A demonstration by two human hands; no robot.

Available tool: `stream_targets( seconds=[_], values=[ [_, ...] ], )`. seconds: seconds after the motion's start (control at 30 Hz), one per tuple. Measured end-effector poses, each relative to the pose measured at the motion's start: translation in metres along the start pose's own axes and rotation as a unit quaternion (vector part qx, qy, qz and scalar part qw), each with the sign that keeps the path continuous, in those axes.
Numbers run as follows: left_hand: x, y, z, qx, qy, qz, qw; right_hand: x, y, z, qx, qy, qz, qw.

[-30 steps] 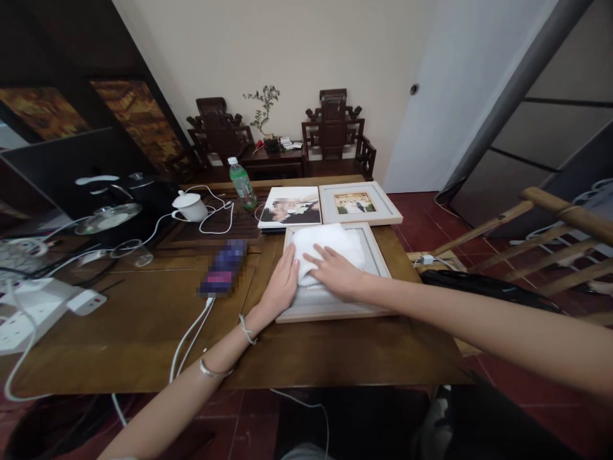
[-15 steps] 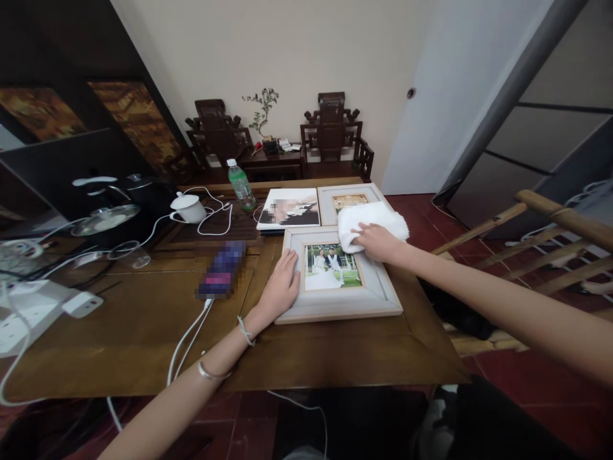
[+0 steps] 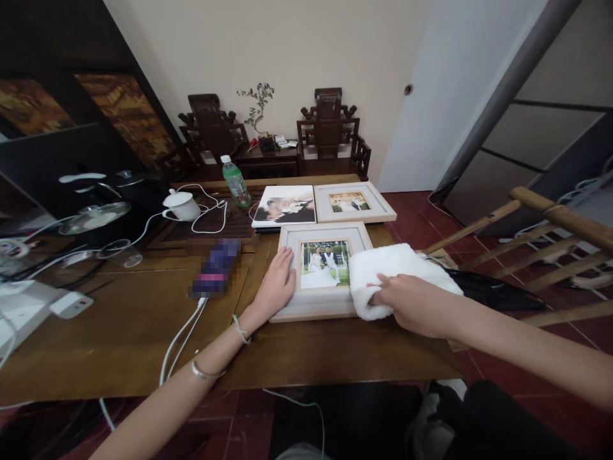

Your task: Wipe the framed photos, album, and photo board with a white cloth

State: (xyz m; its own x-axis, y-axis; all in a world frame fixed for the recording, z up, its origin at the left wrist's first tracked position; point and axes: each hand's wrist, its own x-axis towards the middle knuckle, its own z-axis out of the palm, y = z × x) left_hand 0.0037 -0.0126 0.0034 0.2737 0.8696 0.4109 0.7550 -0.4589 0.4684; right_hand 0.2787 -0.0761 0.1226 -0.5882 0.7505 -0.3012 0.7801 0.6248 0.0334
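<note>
My left fingers (image 3: 281,260) lie nearly straight, thumb slightly apart, on the left edge of the near photo frame (image 3: 317,301). My right fingers (image 3: 385,282) pinch the folded white cloth (image 3: 398,260), which covers the frame's right side and reaches past it. The frame lies flat on the desk (image 3: 335,358).

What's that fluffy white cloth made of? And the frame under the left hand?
The cloth looks like plush fabric, maybe cotton: its surface is fuzzy. The frame seems matt wood: tan edges, no strong shine, though it could be imitation.
</note>
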Motion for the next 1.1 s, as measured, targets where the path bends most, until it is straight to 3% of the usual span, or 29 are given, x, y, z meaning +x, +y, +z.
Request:
stream_targets(
  seconds=[0.13,0.33,0.47,0.6,0.83,0.93,1.1],
  values=[
    [0.001,0.0,0.0,0.004,-0.003,0.008,1.0,0.009,0.005,-0.004,0.016,-0.005,0.024,1.0],
    [0.001,-0.002,0.0,0.006,-0.006,0.007,1.0,0.061,0.049,0.005,-0.052,0.091,0.046,0.993],
    [0.0,-0.002,0.0,0.006,-0.004,0.001,1.0,0.079,0.061,0.01,-0.09,0.132,0.009,0.987],
    [0.0,-0.003,0.001,0.008,0.001,0.003,1.0,0.06,0.043,0.008,-0.074,0.119,-0.012,0.99],
    [0.001,-0.002,0.002,0.02,0.003,0.002,1.0,0.0,-0.012,0.002,-0.046,0.002,0.008,0.999],
    [0.001,-0.002,0.003,0.02,0.01,0.003,1.0,0.002,-0.025,0.006,-0.056,0.006,0.015,0.998],
    [0.002,-0.002,0.004,0.013,0.014,-0.003,1.0,0.034,-0.046,0.008,-0.069,0.033,-0.023,0.997]
  ],
)
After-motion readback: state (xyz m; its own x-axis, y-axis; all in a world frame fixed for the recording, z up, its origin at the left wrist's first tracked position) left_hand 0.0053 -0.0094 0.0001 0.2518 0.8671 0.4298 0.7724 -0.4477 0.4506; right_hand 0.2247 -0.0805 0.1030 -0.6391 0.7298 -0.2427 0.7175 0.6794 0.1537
